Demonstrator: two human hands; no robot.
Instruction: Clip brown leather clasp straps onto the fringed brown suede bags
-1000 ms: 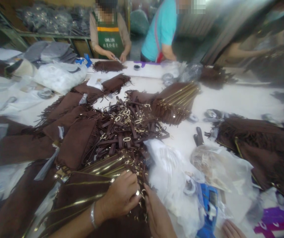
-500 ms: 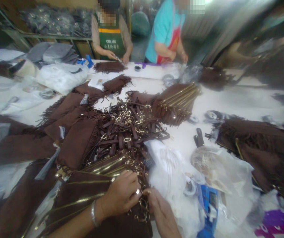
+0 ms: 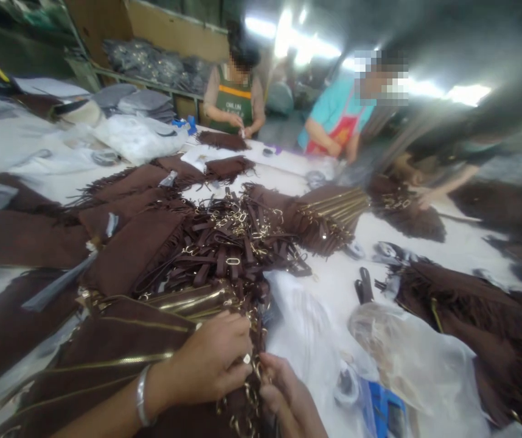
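Note:
A stack of brown suede bags with gold zippers lies right in front of me, gold rings and clasps along its right edge. My left hand, with a silver bracelet and a ring, rests over that edge with fingers curled in; what they grip is hidden. Close beside it, my right hand pinches a small gold clasp between thumb and fingers. Just beyond the hands is a heap of brown straps with gold hooks and oval rings.
More brown fringed bags lie to the left, others at the right. White plastic bags and a blue object are right of my hands. Across the table, co-workers handle brown pieces, one in a green apron.
The view has tilted up and shifted, showing more of the far side and ceiling lights. Both hands stay close together at the bags' hardware edge, with the fingers only slightly shifted.

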